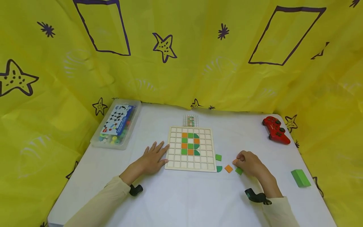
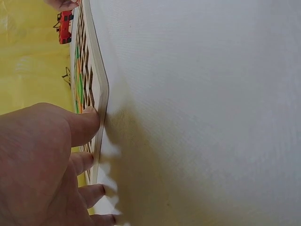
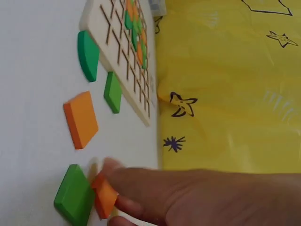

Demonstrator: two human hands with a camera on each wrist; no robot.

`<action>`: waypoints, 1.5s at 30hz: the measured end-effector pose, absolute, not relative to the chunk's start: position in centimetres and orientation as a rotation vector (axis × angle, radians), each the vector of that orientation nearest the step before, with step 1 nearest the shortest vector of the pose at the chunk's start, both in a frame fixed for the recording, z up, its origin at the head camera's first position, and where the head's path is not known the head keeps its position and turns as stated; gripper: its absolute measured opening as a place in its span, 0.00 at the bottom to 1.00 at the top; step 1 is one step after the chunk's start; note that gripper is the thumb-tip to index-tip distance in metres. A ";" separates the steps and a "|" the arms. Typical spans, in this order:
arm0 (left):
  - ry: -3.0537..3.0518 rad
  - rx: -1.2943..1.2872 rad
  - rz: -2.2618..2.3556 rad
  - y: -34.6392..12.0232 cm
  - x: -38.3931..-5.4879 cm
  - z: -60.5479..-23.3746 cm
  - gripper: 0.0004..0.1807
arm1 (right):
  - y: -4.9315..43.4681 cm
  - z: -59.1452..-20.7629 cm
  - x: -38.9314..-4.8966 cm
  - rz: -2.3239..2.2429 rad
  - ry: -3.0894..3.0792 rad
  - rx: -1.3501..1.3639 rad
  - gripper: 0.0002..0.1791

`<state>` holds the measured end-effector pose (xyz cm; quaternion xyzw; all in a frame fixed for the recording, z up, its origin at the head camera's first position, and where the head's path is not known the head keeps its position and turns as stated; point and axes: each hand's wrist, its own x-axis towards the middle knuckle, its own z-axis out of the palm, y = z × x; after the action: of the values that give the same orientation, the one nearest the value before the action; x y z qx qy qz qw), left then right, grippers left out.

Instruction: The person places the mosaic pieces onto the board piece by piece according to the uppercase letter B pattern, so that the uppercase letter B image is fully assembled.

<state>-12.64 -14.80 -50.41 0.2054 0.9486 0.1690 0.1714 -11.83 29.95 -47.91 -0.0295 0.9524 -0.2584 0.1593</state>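
A square wooden grid board (image 1: 174, 160) lies mid-table, with orange, light green and dark green tiles set in it like a letter B. Along its left edge my left hand (image 1: 153, 159) rests with fingers spread; in the left wrist view the thumb (image 2: 87, 125) touches the rim. To the right of the board, my right hand (image 1: 249, 162) pinches an orange square tile (image 3: 106, 201) between thumb and finger. Next to it lies a light green tile (image 3: 75, 195). Another orange tile (image 1: 228, 169), a light green tile (image 1: 218, 157) and a dark green rounded tile (image 1: 219, 169) lie nearer the board.
A small pattern card (image 1: 185, 120) sits behind the board. At the back left is a clear plastic box (image 1: 109, 143) of colourful pieces. A red game controller (image 1: 274, 127) and a green block (image 1: 300, 178) lie on the right. Yellow curtain surrounds the white table.
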 end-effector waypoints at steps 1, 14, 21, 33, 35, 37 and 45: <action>2.694 0.585 0.480 -14.8 -12.6 -50.5 0.37 | 29.9 -47.9 -11.8 -0.735 2.718 -0.082 0.14; 2.701 0.586 0.454 -14.8 -12.6 -50.7 0.37 | 29.2 -49.8 -13.0 -0.861 2.807 -0.130 0.15; 2.697 0.584 0.463 -14.8 -12.6 -50.5 0.37 | 27.2 -50.5 -14.6 -0.884 2.828 -0.127 0.15; 2.698 0.588 0.465 -14.9 -12.7 -50.7 0.38 | 19.8 -49.2 -15.2 -1.001 2.754 -0.239 0.18; 2.699 0.592 0.469 -14.9 -12.7 -50.7 0.38 | 18.1 -49.2 -14.8 -1.015 2.754 -0.305 0.17; 2.700 0.594 0.475 -14.9 -12.7 -50.7 0.38 | 16.4 -49.3 -14.4 -1.011 2.761 -0.363 0.16; 2.702 0.588 0.488 -14.9 -12.6 -50.6 0.38 | 11.9 -49.9 -12.9 -0.997 2.756 -0.564 0.07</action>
<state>-12.59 -14.91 -50.58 0.2065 0.9489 0.1715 0.1661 -12.92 11.91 -49.90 -0.1883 0.9206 -0.3330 0.0784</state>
